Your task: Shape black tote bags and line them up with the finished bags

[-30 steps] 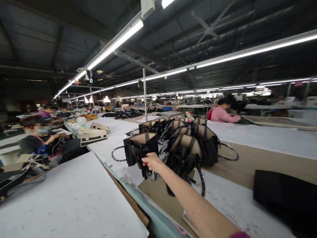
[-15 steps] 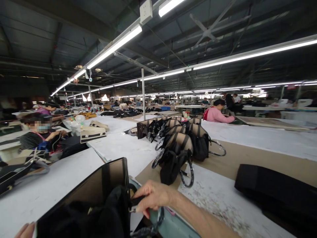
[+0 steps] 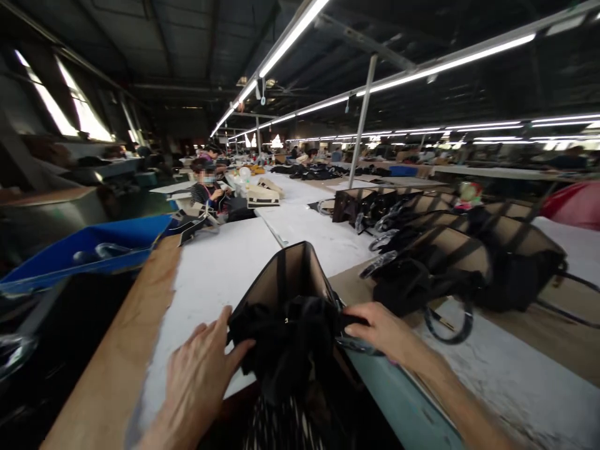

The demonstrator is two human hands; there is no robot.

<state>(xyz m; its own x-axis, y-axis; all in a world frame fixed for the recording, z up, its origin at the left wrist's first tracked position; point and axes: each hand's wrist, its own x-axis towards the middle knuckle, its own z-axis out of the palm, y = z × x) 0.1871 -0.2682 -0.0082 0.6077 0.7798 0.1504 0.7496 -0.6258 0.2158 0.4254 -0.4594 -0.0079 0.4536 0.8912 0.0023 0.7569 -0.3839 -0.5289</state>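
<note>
A tan handbag (image 3: 291, 282) with black trim and black lining spilling from its open top stands at the near edge of the white-covered table (image 3: 215, 275). My right hand (image 3: 382, 330) is closed on the bag's right side by its black strap. My left hand (image 3: 200, 370) lies with fingers spread against the black lining on the bag's left side. A row of several similar tan and black handbags (image 3: 450, 262) lies on the table to the right, beyond my right hand.
A blue tray (image 3: 94, 250) sits at the left beside the table. A seated person in a mask (image 3: 206, 190) works further down the table, near a cream box (image 3: 262, 195). A metal post (image 3: 362, 122) rises from the table. More workers and tables fill the hall behind.
The bag has come from the row to the table's near edge in front of me. My left hand has come onto it. The view has swung left.
</note>
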